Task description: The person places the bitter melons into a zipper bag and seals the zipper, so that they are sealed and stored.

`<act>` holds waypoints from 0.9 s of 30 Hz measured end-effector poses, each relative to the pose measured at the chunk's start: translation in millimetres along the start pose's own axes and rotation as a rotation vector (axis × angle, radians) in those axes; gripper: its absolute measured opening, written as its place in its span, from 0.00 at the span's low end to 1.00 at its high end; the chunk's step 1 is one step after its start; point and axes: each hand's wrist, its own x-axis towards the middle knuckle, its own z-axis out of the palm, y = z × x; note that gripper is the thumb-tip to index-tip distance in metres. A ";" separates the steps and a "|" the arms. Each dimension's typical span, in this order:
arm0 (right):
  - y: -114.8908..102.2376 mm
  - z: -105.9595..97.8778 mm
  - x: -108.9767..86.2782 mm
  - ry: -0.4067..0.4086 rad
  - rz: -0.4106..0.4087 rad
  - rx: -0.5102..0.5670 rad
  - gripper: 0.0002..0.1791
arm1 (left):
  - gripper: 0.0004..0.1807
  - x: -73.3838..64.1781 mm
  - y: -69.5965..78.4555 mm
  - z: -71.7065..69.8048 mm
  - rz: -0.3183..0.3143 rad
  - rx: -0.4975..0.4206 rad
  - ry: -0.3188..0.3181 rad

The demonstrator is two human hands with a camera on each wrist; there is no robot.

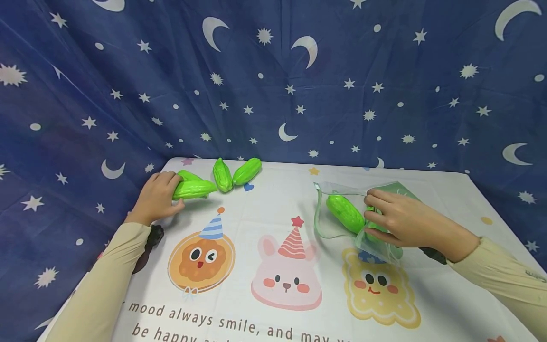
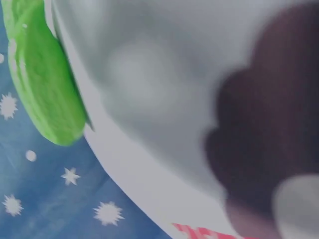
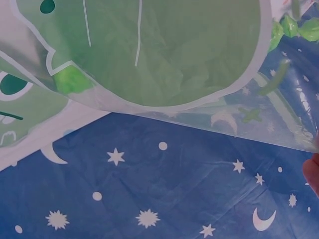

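Note:
In the head view my left hand (image 1: 157,197) is at the back left of the table, gripping a bright green, ridged toy bitter melon (image 1: 194,189). Another green piece shows just behind it, partly covered. My right hand (image 1: 401,218) pinches the edge of a clear plastic bag (image 1: 318,213) with green trim and a green print. Inside the bag lies a green bitter melon (image 1: 345,213), and more green shows beneath my right fingers. The right wrist view shows the bag's printed film (image 3: 199,55) stretched toward a fingertip (image 3: 313,174) at the right edge.
Two more bitter melons, one pointed (image 1: 222,175) and one rounder (image 1: 248,171), lie at the table's back edge right of my left hand. A white cloth (image 1: 273,209) with cartoon prints covers the table. Behind it hangs a blue curtain (image 1: 265,104) with moons and stars.

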 end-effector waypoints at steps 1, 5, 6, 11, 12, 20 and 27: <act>-0.1 0.0 0.0 -0.001 0.000 -0.001 0.26 | 0.25 2.7 1.2 -0.2 0.013 -0.001 0.010; -0.2 -0.2 0.4 -0.001 0.000 0.000 0.26 | 0.24 13.4 8.2 -2.1 0.051 -0.003 0.033; -0.2 -0.2 0.4 0.000 -0.001 0.000 0.26 | 0.24 16.2 10.3 -2.8 0.059 -0.005 0.036; 0.0 0.0 0.4 0.001 -0.003 0.001 0.26 | 0.23 30.2 22.2 -7.8 0.104 -0.011 0.060; 0.1 0.1 0.3 0.002 -0.003 0.000 0.26 | 0.23 32.9 24.5 -8.5 0.113 -0.013 0.066; 0.3 0.8 -0.3 0.006 -0.002 -0.002 0.25 | 0.24 52.8 47.4 -14.2 0.180 -0.025 0.103; -0.1 0.5 0.2 0.002 -0.002 -0.003 0.26 | 0.25 65.7 70.3 -20.1 0.222 -0.030 0.088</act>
